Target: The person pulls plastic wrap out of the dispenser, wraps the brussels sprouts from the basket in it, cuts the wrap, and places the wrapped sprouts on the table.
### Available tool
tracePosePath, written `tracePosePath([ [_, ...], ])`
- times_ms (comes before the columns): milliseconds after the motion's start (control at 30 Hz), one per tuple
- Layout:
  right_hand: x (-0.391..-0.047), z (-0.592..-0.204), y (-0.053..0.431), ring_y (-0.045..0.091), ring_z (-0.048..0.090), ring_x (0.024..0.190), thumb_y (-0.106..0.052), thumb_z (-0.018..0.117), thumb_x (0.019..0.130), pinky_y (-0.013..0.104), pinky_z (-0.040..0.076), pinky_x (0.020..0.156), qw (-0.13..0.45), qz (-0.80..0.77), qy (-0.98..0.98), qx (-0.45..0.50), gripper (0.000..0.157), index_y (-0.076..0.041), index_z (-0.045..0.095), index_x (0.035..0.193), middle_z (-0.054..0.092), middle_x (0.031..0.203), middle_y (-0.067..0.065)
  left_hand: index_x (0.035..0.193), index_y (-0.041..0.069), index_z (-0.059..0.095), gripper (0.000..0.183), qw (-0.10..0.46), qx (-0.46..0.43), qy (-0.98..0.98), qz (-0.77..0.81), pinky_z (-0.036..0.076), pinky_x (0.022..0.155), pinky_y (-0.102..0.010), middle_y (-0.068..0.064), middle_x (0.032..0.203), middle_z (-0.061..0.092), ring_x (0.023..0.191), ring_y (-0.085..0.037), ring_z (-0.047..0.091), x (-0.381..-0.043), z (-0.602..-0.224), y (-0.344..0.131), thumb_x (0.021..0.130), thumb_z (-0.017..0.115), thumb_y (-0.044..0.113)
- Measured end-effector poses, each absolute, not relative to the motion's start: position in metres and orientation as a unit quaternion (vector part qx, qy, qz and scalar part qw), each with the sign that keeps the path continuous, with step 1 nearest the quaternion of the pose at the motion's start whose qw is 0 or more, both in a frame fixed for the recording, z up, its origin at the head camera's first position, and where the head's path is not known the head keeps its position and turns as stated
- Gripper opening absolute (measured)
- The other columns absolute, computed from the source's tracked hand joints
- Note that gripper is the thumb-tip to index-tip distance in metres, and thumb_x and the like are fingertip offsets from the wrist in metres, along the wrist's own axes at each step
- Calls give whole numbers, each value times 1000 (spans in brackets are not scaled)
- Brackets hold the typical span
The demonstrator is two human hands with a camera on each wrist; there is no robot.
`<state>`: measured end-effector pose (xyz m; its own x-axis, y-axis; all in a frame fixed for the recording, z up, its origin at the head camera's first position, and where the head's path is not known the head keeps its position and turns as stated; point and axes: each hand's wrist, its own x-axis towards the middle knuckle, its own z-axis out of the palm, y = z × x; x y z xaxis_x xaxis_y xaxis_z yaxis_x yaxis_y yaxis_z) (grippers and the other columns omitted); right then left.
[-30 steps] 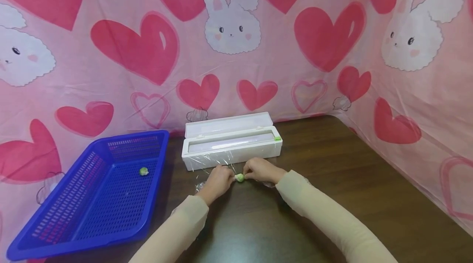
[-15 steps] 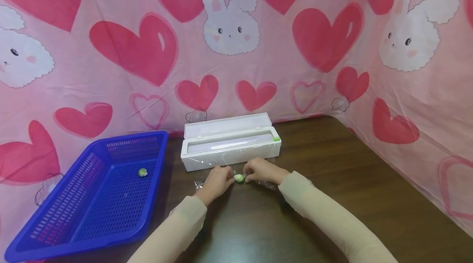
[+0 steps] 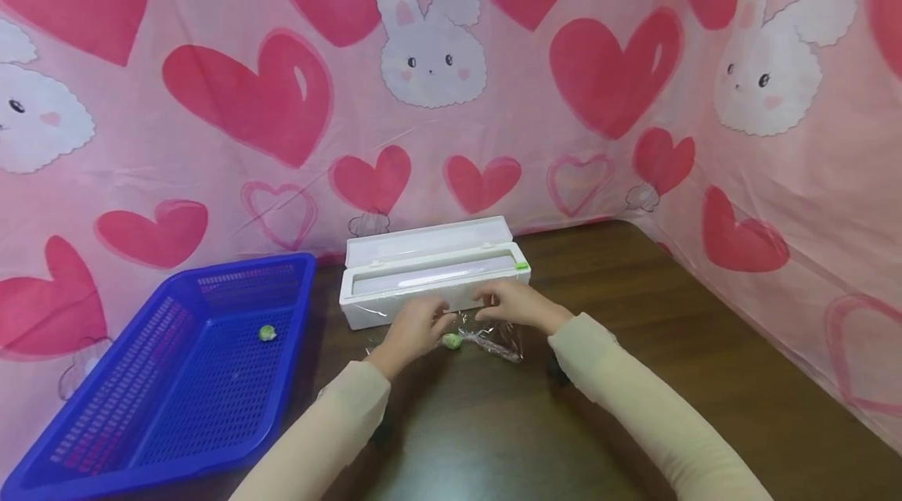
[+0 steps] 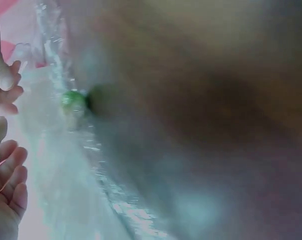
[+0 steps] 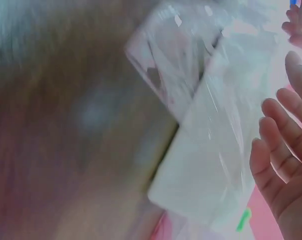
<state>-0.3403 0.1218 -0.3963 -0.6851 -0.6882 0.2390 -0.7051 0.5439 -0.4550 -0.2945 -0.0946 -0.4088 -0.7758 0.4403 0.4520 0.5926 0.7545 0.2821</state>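
Note:
A small brussels sprout (image 3: pixel 452 341), green and pale, lies in a twisted strip of clear plastic wrap (image 3: pixel 496 346) on the dark table. My left hand (image 3: pixel 414 327) hovers beside the sprout with relaxed, bent fingers and nothing between them. To its right, my right hand (image 3: pixel 517 304) is raised over the wrap, also holding nothing. The left wrist view shows the sprout (image 4: pixel 73 102) under the wrap, away from both hands. In the right wrist view, loosely spread fingers (image 5: pixel 276 140) stand apart from the film. Behind the hands sits a white wrap dispenser box (image 3: pixel 395 311), lid up.
A blue plastic basket (image 3: pixel 299 344) stands on the left, with another brussels sprout (image 3: pixel 267 333) inside. The wooden table (image 3: pixel 634 329) reaches right to a pink heart-and-rabbit cloth (image 3: pixel 535 109) that hangs behind and beside it.
Both hands have let go of the wrap on either side of the sprout. They have lifted, the right one moving up and right, and the twisted wrap now shows.

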Motion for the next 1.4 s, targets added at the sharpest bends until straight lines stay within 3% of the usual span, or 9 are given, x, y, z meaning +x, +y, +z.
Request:
tracePosePath([
  [200, -351, -386, 136, 14, 56, 78, -19, 75, 77, 29, 46, 69, 66, 276, -889, 360, 33, -3, 67, 104, 63, 87, 3, 93, 4, 63, 16, 214, -289, -911, -203, 46, 72, -37, -6, 84, 63, 80, -23, 57, -306, -394, -83, 86, 65, 17],
  [467, -360, -384, 155, 26, 51, 88, -19, 80, 71, 40, 42, 77, 158, 275, -875, 365, 45, 1, 63, 108, 61, 96, 13, 96, 4, 63, 17, 207, -294, -915, -184, 46, 76, -36, -6, 89, 62, 83, -22, 58, -320, -379, -60, 87, 64, 19],
  [700, -364, -386, 168, 32, 48, 106, -26, 79, 72, 45, 40, 89, 156, 268, -895, 321, 68, 5, 51, 125, 53, 116, 19, 97, 3, 63, 20, 231, -306, -910, -158, 45, 74, -35, -7, 89, 62, 81, -23, 57, -334, -369, -37, 86, 65, 20],
  [933, -369, -388, 178, 35, 25, 131, -35, 76, 74, 52, 16, 104, 170, 193, -922, 290, 80, 8, 41, 133, 40, 137, 22, 98, 6, 65, 21, 244, -302, -913, -123, 44, 75, -39, -6, 90, 63, 82, -24, 58, -343, -368, -13, 85, 66, 23],
  [1133, -374, -394, 185, 32, 14, 135, -46, 64, 82, 52, 9, 105, 135, 140, -944, 268, 84, 7, 32, 138, 27, 144, 21, 105, 6, 66, 28, 242, -295, -918, -107, 44, 80, -39, -8, 99, 64, 91, -26, 59, -347, -377, 3, 85, 65, 25],
  [1400, -375, -399, 190, 35, 20, 134, -47, 61, 84, 54, 11, 104, 130, 142, -947, 256, 77, 5, 38, 136, 34, 141, 20, 106, 5, 67, 28, 219, -273, -923, -162, 44, 80, -40, -8, 99, 66, 93, -25, 61, -351, -381, 14, 84, 66, 21],
])
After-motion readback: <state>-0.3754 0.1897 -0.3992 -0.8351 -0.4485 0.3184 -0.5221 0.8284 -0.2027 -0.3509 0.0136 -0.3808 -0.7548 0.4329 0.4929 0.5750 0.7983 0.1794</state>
